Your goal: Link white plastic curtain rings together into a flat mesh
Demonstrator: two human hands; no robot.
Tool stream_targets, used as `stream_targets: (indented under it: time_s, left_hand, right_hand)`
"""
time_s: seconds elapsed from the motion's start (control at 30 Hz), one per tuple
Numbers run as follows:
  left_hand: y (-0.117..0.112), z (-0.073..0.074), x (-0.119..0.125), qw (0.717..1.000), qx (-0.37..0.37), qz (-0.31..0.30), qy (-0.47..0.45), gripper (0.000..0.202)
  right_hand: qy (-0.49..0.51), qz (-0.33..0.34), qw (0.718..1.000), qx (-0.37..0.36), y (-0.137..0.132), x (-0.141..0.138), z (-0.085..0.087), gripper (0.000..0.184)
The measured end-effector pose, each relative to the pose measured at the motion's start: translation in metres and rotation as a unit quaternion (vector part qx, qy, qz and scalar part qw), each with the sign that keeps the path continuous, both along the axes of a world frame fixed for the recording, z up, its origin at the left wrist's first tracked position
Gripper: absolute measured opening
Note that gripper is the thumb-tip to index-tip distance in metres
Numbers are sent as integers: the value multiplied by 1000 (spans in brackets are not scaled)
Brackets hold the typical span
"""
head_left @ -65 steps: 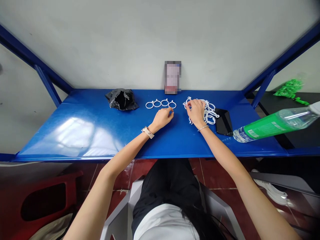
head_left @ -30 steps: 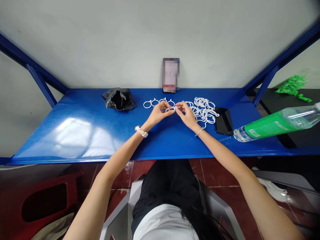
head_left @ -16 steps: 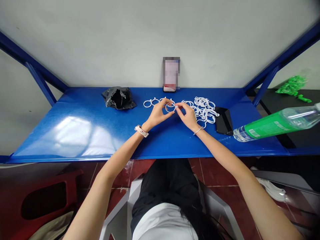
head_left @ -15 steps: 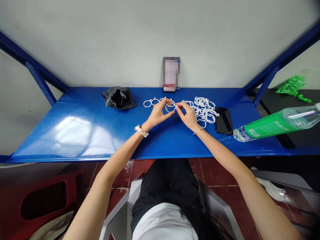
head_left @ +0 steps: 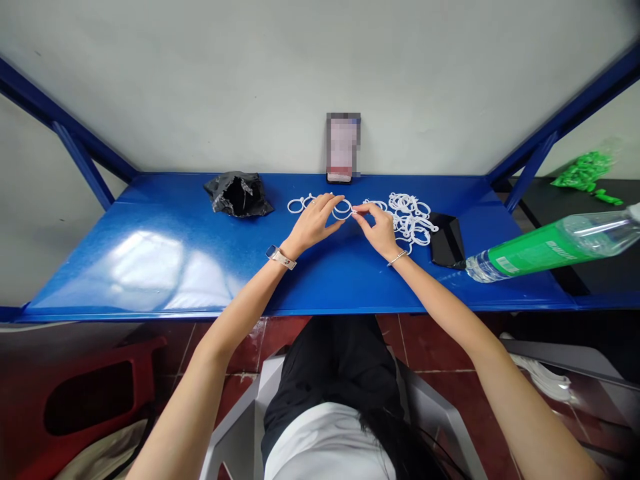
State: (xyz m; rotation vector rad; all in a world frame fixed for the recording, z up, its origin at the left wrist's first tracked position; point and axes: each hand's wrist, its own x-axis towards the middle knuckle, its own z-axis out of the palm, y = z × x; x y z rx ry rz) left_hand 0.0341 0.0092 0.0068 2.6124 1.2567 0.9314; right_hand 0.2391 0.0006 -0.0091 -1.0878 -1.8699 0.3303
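Nearest: white top [head_left: 327,440] and black trousers [head_left: 330,373] of the seated person; grey chair [head_left: 443,400] around them. Blue table [head_left: 325,287] ahead. Left wrist carries a watch [head_left: 284,257], right wrist a bracelet [head_left: 398,258].

Left hand [head_left: 310,225]: thumb and fingers apart, curved about the near side of the held ring; contact with it cannot be told. Right hand [head_left: 377,229]: thumb and index fingertip clamped on the small eyelet end of a white eyelet ring [head_left: 343,219]. That ring is above the table, between the two hands, its loop toward the left hand.

Green-labelled bottle [head_left: 533,252], far right, base just beside a flat black rectangular object [head_left: 447,243]. This meets the right edge of a tangled pile of white eyelet rings [head_left: 413,220], just beside the right hand. A row of similar rings [head_left: 295,212] runs behind the left hand, partly hidden.

Farther left: crumpled black plastic bag [head_left: 219,190], mouth open. Farthest: phone [head_left: 341,177] leaning on the wall [head_left: 250,73], screen pixelated.
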Motion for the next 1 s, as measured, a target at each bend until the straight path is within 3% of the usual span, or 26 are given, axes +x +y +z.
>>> stream_targets:
  time_s: [0.43,0.73,1.0]
  left_hand:
    - [2,-5,1,997,72,-4,-4,41]
    - [1,-2,-1,997,72,-7,-21,38]
    - [2,-3,-3,994,90,-33,-46,18]
  right_hand:
    - [15,11,996,83,4,1,-1,25]
    - [34,0,995,93,5,2,1,26]
    - [61,9,997,48,2,0,6,31]
